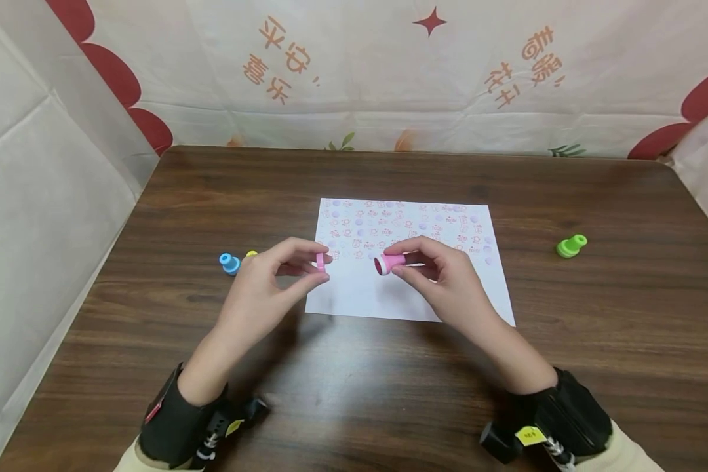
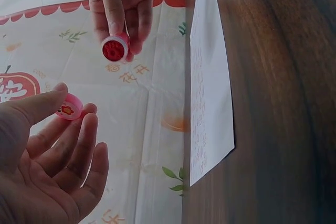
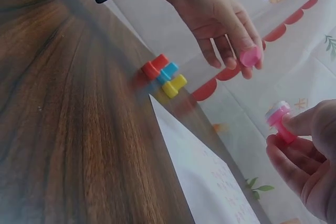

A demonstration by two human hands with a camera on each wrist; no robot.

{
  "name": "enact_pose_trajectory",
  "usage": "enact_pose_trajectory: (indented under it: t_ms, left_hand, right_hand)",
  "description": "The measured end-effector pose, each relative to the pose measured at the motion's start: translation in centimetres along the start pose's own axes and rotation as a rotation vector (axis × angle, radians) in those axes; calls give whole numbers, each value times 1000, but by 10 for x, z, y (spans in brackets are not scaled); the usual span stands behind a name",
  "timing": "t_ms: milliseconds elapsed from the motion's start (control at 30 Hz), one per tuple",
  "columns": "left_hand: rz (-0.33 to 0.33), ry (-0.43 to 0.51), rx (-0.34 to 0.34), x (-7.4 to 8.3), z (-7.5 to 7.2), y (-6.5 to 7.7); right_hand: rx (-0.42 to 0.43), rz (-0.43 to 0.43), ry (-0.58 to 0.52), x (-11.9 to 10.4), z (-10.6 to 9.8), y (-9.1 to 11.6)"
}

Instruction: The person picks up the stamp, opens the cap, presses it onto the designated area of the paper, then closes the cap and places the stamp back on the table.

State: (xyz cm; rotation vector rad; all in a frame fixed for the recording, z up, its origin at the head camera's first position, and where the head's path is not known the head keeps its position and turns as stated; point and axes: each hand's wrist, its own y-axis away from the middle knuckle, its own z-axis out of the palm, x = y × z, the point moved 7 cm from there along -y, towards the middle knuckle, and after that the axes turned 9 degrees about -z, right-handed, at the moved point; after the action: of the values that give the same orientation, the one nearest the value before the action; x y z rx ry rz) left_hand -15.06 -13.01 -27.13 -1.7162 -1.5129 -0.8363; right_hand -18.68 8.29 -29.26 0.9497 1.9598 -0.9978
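Note:
Between thumb and fingers my left hand (image 1: 265, 282) pinches a small pink stamp cap (image 1: 320, 262); a flower picture shows inside the cap (image 2: 68, 107) in the left wrist view. My right hand (image 1: 442, 278) holds a pink stamp (image 1: 392, 263) by its handle. The stamp's red face (image 2: 114, 50) is bare and turned toward the left hand. Both hands are raised over a white sheet of paper (image 1: 366, 295), with a gap between cap and stamp. Rows of small red and purple prints cover the paper's upper part.
On the left of the wooden table (image 1: 342, 406) stand a blue stamp (image 1: 229, 263), a yellow stamp (image 3: 174, 86) and a red stamp (image 3: 155, 66); the left hand hides part of this group from the head camera. A green stamp (image 1: 571, 246) stands at the right.

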Motion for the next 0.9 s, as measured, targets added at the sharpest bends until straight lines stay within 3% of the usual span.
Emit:
enact_pose_trajectory:
  t_ms: [500,900]
  left_hand:
    - [19,-6,46,-1,-8,4]
    - [12,8,54,-2,-11,6]
  right_hand:
    - [-118,-66,145,8,49,-34]
    - [-225,-110,382,4,87,-50]
